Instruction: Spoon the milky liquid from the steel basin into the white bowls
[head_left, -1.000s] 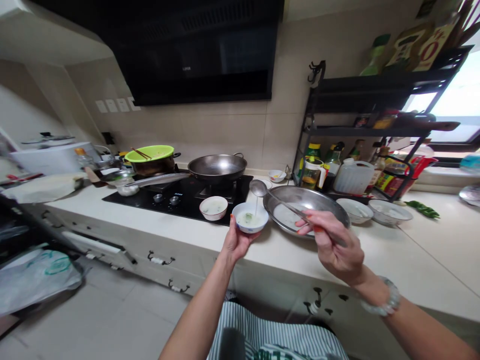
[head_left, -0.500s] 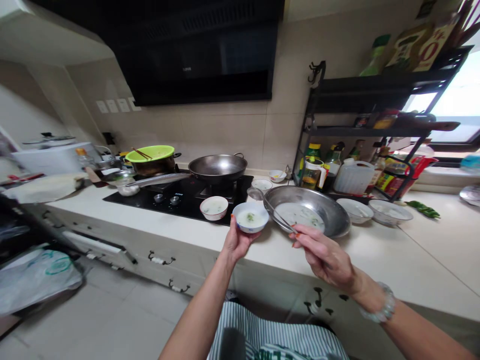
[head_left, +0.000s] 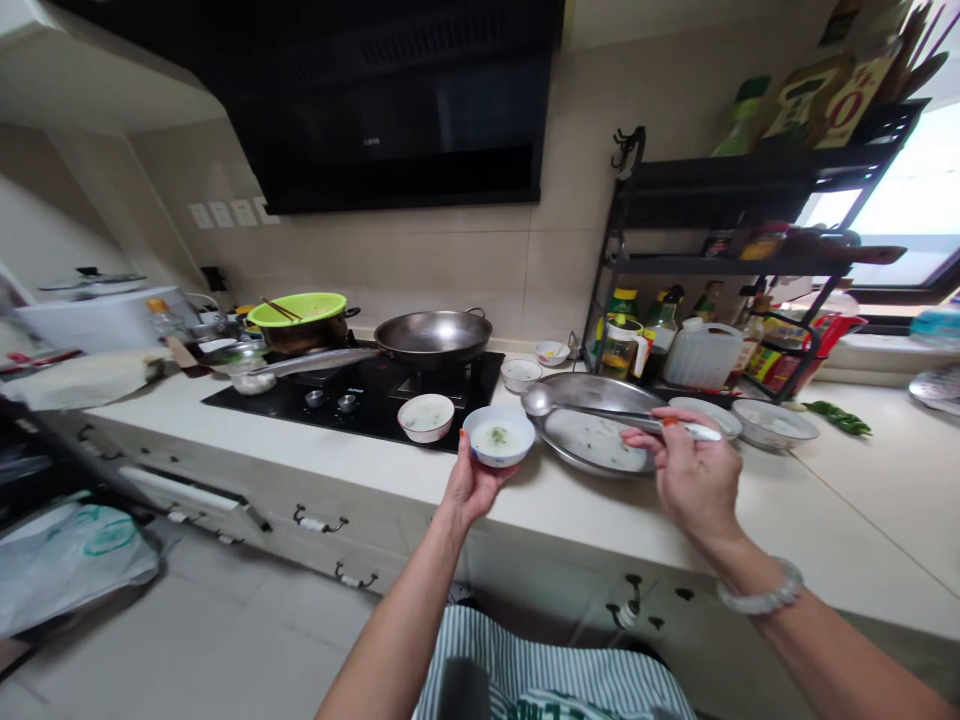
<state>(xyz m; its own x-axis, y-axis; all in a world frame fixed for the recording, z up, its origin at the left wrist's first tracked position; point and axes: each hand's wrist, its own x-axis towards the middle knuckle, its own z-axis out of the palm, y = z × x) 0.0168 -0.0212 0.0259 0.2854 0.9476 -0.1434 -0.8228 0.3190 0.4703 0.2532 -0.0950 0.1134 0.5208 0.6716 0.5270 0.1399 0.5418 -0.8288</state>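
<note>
My left hand point(head_left: 474, 487) grips a white bowl with blue marks point(head_left: 499, 437) from below, just off the counter's front. White liquid with green bits fills part of it. In my right hand point(head_left: 694, 470) is a metal ladle point(head_left: 600, 411), held by its handle, its round scoop over the near-left rim of a wide steel basin point(head_left: 551, 443). More of the white liquid with green flecks lies in the basin. A bowl with a red rim point(head_left: 426, 418), holding similar liquid, stands on the hob's front edge left of my left hand.
A wok point(head_left: 433, 338) sits on the black hob point(head_left: 360, 425), its long handle pointing left. Behind it on the left, a green basin point(head_left: 300, 310) rests on a pot. Bowls point(head_left: 772, 424) stand right of the steel basin, below a rack of bottles point(head_left: 720, 262). Green peppers point(head_left: 838, 417) lie farther right.
The thin stream from the ladle into the left-hand bowl has stopped. My right hand dipped, then swung right and up, and the ladle moved from beside the bowl toward the basin rim.
</note>
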